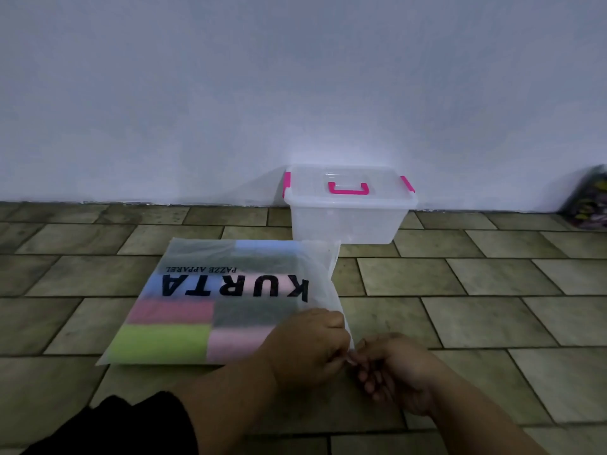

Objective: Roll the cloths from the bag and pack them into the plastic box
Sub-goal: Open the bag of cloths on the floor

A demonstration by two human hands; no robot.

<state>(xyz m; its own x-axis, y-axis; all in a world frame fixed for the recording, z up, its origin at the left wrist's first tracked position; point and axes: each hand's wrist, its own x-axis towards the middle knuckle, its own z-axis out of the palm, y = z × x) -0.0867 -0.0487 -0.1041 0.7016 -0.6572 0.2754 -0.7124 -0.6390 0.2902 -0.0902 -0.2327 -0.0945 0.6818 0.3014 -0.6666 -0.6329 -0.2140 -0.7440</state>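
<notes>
Bag of folded cloths lies flat on tiled floor; lidded plastic box stands at its 1 o'clock, against wall. Left hand and right hand, fingers curled, pinch bag's 5 o'clock corner.

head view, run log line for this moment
step: opening bag | left hand: pinches bag corner | right hand: pinches same corner | plastic box: lidded | cloths: in bag

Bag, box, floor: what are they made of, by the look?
Bag: probably thin frosted plastic film; the cloths show through it dulled, and its edge creases softly.
Box: rigid translucent plastic, cloudy with a slight gloss; the pink clips and handle look like opaque plastic.
Floor: matte, mottled tiles with dark joints; ceramic or stone, cannot tell.
</notes>
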